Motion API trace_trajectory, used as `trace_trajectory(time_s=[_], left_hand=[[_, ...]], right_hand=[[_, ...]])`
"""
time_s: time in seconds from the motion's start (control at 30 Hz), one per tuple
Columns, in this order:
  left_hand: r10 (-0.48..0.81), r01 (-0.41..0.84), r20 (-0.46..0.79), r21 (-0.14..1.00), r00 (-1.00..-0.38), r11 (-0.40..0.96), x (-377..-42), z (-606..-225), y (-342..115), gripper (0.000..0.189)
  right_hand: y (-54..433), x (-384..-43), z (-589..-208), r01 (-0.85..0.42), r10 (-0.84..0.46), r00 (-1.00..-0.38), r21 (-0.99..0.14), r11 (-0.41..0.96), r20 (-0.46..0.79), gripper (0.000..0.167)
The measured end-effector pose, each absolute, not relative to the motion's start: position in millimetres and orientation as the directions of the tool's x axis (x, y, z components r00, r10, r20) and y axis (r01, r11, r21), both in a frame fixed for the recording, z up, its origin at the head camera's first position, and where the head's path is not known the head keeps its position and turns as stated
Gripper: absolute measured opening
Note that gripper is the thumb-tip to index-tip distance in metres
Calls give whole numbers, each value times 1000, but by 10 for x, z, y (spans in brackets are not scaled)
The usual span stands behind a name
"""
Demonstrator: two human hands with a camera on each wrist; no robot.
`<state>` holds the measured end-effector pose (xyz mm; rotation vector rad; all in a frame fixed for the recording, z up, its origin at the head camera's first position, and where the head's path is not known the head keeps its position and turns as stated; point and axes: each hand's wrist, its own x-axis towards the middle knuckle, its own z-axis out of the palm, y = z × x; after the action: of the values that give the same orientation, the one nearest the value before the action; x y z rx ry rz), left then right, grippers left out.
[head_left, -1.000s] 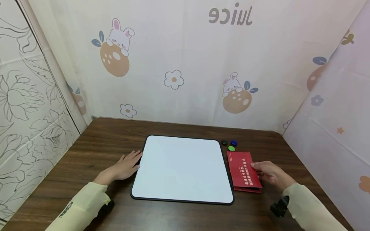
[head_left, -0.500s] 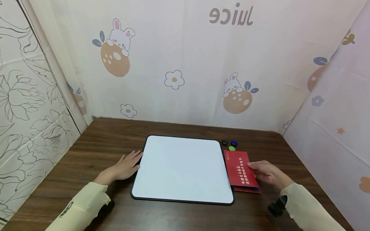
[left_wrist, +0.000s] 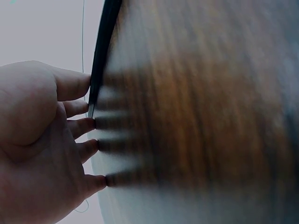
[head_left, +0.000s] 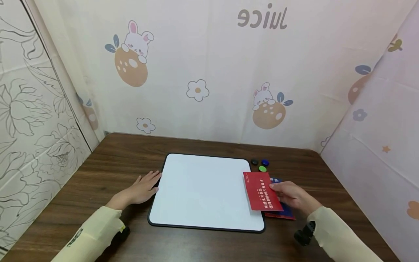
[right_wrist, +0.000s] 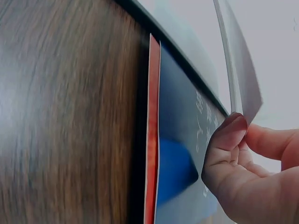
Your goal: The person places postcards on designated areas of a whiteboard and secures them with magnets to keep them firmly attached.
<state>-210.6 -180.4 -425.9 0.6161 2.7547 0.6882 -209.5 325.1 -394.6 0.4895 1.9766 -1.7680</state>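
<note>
My right hand (head_left: 294,196) pinches a red card (head_left: 262,191) with white writing by its right side, between thumb and fingers. In the head view the card overlaps the right edge of the white board (head_left: 203,193); the right wrist view shows its pale underside raised above the pile. Beneath it lies a blue card (right_wrist: 180,102) with white characters, on top of another red card (right_wrist: 153,126). My left hand (head_left: 139,190) lies with fingers spread on the table's left part. Its fingertips are right at the board's dark left rim (left_wrist: 103,46).
Just beyond the cards sit three small round discs: a black one (head_left: 254,162), a blue one (head_left: 265,162) and a green one (head_left: 262,169). The brown wooden table (head_left: 209,245) backs onto a printed curtain (head_left: 212,54).
My right hand has carried the red card left, off the pile and over the board's right edge, uncovering the blue card. My left hand and the board have stayed put.
</note>
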Motion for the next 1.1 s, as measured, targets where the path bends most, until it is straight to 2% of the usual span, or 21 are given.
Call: trace_trajectory(time_s=[0.3,0.63,1.1], left_hand=[[455,343,-130,488,-881,803,-2112,-4242,-1797,55],[461,350,-113,503,-880,791,-2111,-4259,-1815,53],[458,345,-119,502,-881,793,-2116,-4269,-1816,54]], right_hand=[[3059,-2144,-3981,529,-14,-846,-842,108,-533,50],[2905,-2143,-3975,490,-62,-864,-863,123,-500,47],[2747,-2146,-3976,474,-21,-875,-866,162,-483,41]])
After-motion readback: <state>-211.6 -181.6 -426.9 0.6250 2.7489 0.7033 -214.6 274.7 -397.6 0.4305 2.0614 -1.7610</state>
